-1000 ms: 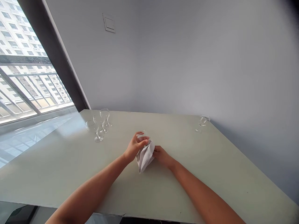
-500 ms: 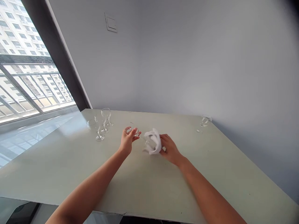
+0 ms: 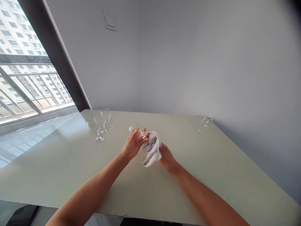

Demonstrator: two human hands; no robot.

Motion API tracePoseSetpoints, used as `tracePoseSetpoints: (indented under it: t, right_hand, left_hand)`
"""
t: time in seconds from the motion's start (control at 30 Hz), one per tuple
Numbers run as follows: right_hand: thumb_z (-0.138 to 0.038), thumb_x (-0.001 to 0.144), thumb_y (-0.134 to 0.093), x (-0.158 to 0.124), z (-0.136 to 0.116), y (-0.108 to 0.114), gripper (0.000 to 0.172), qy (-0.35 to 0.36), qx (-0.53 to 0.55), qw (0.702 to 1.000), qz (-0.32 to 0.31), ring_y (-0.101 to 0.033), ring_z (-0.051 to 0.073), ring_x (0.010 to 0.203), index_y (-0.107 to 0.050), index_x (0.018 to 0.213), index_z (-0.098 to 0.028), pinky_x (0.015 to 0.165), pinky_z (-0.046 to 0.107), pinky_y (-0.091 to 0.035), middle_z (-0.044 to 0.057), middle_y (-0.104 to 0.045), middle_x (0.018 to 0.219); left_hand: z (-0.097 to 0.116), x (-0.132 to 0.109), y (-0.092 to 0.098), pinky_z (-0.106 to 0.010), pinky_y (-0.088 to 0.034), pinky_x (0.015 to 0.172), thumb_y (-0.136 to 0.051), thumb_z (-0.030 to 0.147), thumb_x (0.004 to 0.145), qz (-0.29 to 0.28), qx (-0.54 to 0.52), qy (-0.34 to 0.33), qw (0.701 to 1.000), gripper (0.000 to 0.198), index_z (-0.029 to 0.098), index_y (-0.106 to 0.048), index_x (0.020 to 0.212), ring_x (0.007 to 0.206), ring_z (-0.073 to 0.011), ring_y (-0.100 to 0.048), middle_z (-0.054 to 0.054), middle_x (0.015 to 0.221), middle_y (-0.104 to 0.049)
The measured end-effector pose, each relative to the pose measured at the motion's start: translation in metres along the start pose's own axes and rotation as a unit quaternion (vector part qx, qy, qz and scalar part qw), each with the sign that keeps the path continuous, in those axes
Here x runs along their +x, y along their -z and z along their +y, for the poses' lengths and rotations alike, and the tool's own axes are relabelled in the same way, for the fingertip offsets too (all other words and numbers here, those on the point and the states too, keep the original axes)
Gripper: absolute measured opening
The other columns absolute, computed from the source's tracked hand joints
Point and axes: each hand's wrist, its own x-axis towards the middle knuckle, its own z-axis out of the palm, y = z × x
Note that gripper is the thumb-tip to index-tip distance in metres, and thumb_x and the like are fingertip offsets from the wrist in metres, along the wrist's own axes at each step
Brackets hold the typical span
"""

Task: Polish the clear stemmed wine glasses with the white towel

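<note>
My left hand (image 3: 134, 143) is closed round a clear stemmed glass (image 3: 134, 128), which lies tilted with its bowl pointing to the far left. A white cloth (image 3: 153, 150) hangs from my right hand (image 3: 166, 157), whose fingers are pressed into it from behind and are partly hidden. The cloth touches the foot end of the glass, beside my left fingertips. Both hands are above the middle of the pale table (image 3: 131, 188).
Several stemmed glasses (image 3: 99, 138) stand upright at the back left of the table. Another clear glass (image 3: 207, 120) is near the back right corner. Grey walls (image 3: 188, 62) rise behind the table, with a window (image 3: 28, 72) at the left.
My left hand has moved slightly right with the glass, its palm turned more upward. My right hand has shifted a little left and nearer, and the cloth now hangs lower around the glass's foot end.
</note>
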Motion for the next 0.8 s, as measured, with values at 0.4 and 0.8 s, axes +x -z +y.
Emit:
tracePoseSetpoints:
  t: [0.4, 0.8]
  right_hand:
    - [-0.034, 0.054, -0.072, -0.003, 0.002, 0.018, 0.021, -0.023, -0.327, 0.942, -0.069, -0.042, 0.010, 0.048, -0.058, 0.054, -0.019, 0.045, 0.023, -0.032, -0.002, -0.054, 0.058]
    - [-0.032, 0.085, -0.044, 0.023, -0.019, -0.007, 0.025, 0.194, -0.724, 0.662, 0.016, -0.056, 0.016, 0.075, -0.064, 0.089, -0.019, 0.066, 0.025, -0.038, 0.005, -0.064, 0.082]
  left_hand:
    - [0.012, -0.002, 0.001, -0.039, -0.046, 0.082, -0.068, 0.033, 0.067, 0.065, 0.138, -0.220, 0.963, 0.057, 0.029, -0.032, 0.112, 0.090, -0.0207, -0.062, -0.008, 0.116, -0.048]
    - [-0.021, -0.017, -0.008, -0.042, -0.044, 0.089, -0.064, 0.036, 0.072, -0.019, 0.176, -0.194, 0.965, 0.063, 0.032, -0.026, 0.121, 0.107, -0.0248, -0.054, -0.010, 0.123, -0.045]
